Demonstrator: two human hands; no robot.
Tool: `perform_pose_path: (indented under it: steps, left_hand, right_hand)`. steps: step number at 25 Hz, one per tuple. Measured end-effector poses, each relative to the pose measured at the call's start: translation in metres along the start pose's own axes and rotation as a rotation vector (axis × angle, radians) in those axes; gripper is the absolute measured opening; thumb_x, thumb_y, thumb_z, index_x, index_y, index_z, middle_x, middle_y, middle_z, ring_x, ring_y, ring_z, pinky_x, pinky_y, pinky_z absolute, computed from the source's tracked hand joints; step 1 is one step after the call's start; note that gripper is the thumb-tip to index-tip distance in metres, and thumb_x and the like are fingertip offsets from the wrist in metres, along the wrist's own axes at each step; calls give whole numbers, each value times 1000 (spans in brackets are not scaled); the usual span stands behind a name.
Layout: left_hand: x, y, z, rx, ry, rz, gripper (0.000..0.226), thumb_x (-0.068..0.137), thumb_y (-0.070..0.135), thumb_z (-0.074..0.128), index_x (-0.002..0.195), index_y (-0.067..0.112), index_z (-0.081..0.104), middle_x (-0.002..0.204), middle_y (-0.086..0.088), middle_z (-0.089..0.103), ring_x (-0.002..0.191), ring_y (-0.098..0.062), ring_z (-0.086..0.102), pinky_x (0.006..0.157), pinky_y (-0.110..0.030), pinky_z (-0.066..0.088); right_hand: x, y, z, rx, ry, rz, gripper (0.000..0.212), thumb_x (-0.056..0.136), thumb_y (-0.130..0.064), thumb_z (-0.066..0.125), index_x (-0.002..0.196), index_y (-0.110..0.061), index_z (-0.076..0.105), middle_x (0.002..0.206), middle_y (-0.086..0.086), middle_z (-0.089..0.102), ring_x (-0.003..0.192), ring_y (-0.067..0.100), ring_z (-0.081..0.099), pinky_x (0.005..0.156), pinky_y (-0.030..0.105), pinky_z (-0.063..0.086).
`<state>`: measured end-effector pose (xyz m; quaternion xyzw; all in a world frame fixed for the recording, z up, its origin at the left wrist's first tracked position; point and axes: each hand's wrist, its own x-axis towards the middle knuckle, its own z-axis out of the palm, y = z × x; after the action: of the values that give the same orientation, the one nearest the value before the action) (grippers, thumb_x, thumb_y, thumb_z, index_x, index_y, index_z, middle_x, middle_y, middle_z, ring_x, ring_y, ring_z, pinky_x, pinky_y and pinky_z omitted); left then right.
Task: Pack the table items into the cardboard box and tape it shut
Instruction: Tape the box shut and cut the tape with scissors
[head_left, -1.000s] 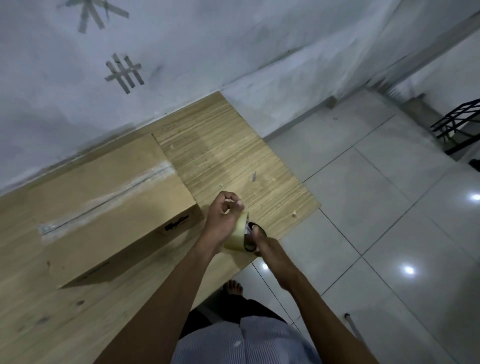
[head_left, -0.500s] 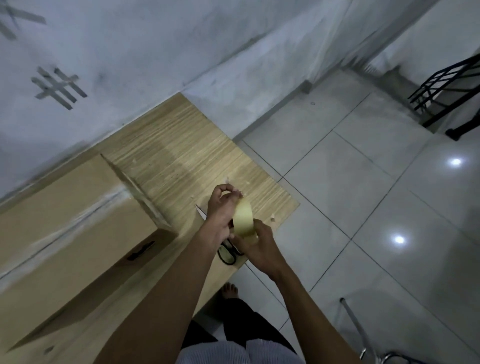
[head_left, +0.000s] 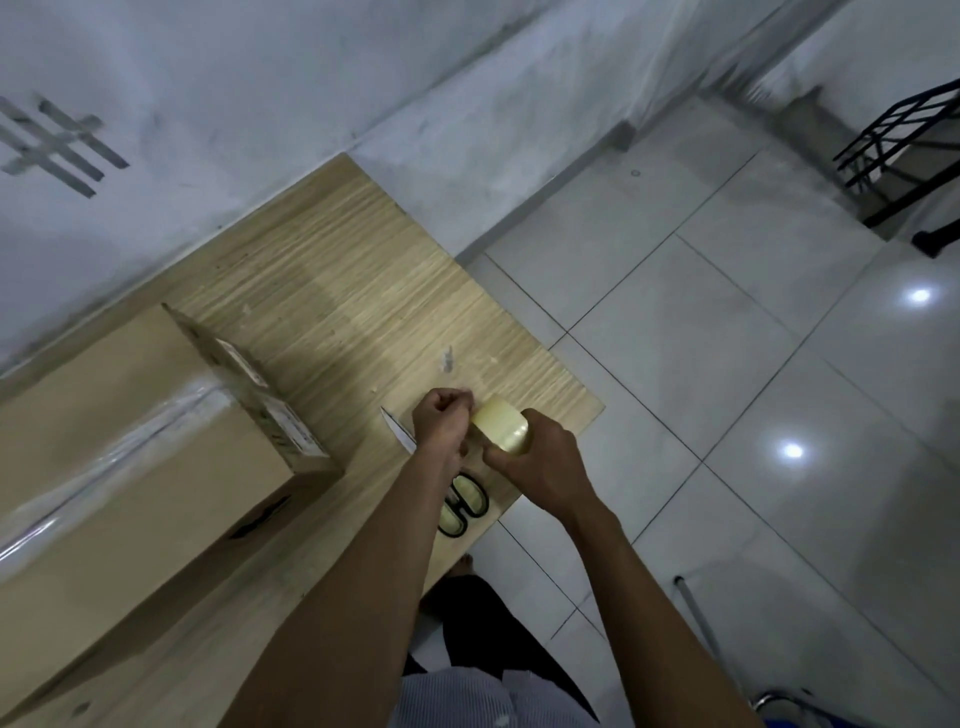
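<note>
Found box (head_left: 130, 467) closed, with a glossy strip along its top seam. Held roll (head_left: 501, 428) near box's right end, above table (head_left: 363, 291): right hand (head_left: 545, 467) curled round it, left hand (head_left: 441, 421) pinched tight at its rim, apparently picking for the tape end. Saw scissors (head_left: 457, 503) lying beneath the hands, also right of box. Risked, probably, tearing the tape into slivers or losing the freed end back onto the roll, given thin film and a fingertip grip.

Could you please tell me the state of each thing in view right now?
cardboard box: closed, top seam taped.
tape roll: gripped by right hand, off the table.
scissors: closed, flat on table, partly under left forearm.
left hand: fingers curled, pinching at the roll's edge.
</note>
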<state>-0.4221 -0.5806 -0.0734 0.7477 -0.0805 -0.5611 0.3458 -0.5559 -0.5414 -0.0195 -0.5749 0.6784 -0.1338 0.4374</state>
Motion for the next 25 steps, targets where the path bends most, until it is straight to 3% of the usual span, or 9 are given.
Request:
perform_pose_path:
  steps: [3,5,8,12,15,17,20,23,25]
  left_hand:
    - [14,-9,4,5,85,-29,18,88,19,69,71,20,63,86,-4,72,78,-22,63,70,-41,55]
    - [19,-11,2,72,136,-21,21,86,22,71,67,20,63,81,-5,71,78,-23,65,79,-43,58]
    - [28,-7,-6,281,157,40,23,82,30,74,68,13,68,81,-11,74,65,-24,66,59,-33,52]
    - [34,11,-16,689,94,138,48,78,43,74,100,2,65,93,-11,72,78,-26,71,64,-30,54]
    - [29,19,-27,815,62,214,40,84,38,73,100,6,55,88,-9,63,69,-22,66,57,-28,49]
    - [28,21,-34,903,70,297,38,86,39,71,100,6,59,99,-13,66,84,-28,66,63,-30,47]
    - [13,27,-47,940,27,444,33,86,46,67,82,14,59,84,-7,67,79,-27,64,60,-29,41]
    - [-23,33,-65,829,65,683,25,90,44,61,89,19,59,86,-1,66,81,-22,63,66,-34,49]
    - [-48,38,-90,706,136,924,17,91,33,61,97,18,60,93,1,66,88,-20,62,74,-35,51]
  right_hand:
    - [7,3,5,-22,-23,7,30,71,-41,79,85,-21,60,73,-8,63,68,12,61,53,22,41]
    - [11,4,8,-27,-36,21,32,71,-42,78,85,-20,60,75,-6,65,71,15,63,55,25,44]
    - [16,4,13,-79,-41,17,38,71,-47,77,88,-17,59,81,-1,67,77,19,65,64,32,52]
    - [19,5,15,-106,-34,45,41,70,-51,76,91,-19,60,87,-2,69,83,20,66,67,32,52]
    - [18,6,17,-95,-41,58,42,72,-48,78,93,-20,55,83,-6,63,82,19,65,60,28,46]
    - [14,5,17,-90,-13,37,53,68,-54,78,102,-21,53,89,-6,63,86,20,63,64,30,50]
    - [7,-1,21,-269,184,-124,71,68,-60,75,125,-22,55,120,0,60,117,24,51,93,40,43]
    - [0,-28,30,-206,307,-291,54,74,-44,75,121,-22,59,126,-2,55,129,21,39,100,41,33]
    - [-2,-54,39,-127,312,-359,41,78,-45,65,113,-23,61,124,-3,55,131,20,38,100,40,33]
